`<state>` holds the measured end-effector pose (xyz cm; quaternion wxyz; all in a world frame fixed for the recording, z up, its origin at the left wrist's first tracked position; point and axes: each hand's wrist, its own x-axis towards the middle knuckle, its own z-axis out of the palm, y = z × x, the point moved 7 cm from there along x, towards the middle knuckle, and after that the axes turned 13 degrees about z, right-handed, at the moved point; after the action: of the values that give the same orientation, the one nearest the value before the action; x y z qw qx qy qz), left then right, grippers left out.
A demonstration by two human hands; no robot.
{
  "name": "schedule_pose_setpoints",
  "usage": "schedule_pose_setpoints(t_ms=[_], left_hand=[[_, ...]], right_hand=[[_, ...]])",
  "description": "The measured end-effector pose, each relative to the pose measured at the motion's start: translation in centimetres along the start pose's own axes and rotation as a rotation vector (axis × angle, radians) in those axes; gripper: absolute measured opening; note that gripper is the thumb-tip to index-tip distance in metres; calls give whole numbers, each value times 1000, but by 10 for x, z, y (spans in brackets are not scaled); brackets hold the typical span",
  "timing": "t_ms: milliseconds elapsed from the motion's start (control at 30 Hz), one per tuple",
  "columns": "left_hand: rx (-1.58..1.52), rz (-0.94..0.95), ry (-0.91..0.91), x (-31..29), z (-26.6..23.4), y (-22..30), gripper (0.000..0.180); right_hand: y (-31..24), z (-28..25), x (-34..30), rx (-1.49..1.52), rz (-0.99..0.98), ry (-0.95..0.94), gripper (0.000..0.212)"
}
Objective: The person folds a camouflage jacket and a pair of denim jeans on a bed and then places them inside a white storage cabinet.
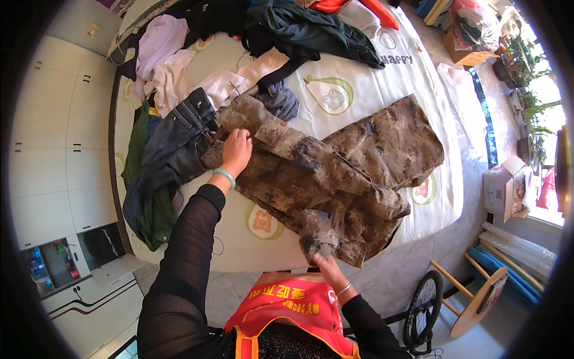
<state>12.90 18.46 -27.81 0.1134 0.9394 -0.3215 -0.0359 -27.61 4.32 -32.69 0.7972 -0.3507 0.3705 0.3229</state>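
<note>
Camouflage garment [293, 167], blotchy brown and black, rumpled

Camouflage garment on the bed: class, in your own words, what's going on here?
A person is handling a camouflage garment spread, partly bunched, across a bed. The left hand is curled against its left end; the right hand grips its near edge, close to the body. Dark jeans lie to the left, and other clothes are heaped toward the far side.
</note>
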Motion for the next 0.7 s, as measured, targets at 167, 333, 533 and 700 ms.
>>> schedule_pose_setpoints(t_ms=[167,333,533,700], left_hand=[[-161,303,-175,-2,30,68,45],[-437,73,-353,-42,58,58,52],[-1740,-815,-320,-152,103,65,70],[-1697,-951,-163,-193,110,43,66]], right_hand=[[-53,-2,-29,-56,-441,418,32],[-117,56,-65,-736,-601,506,42],[-128,66,-49,-1144,-930,309,37],[-184,-136,-82,-678,-793,1066,13]])
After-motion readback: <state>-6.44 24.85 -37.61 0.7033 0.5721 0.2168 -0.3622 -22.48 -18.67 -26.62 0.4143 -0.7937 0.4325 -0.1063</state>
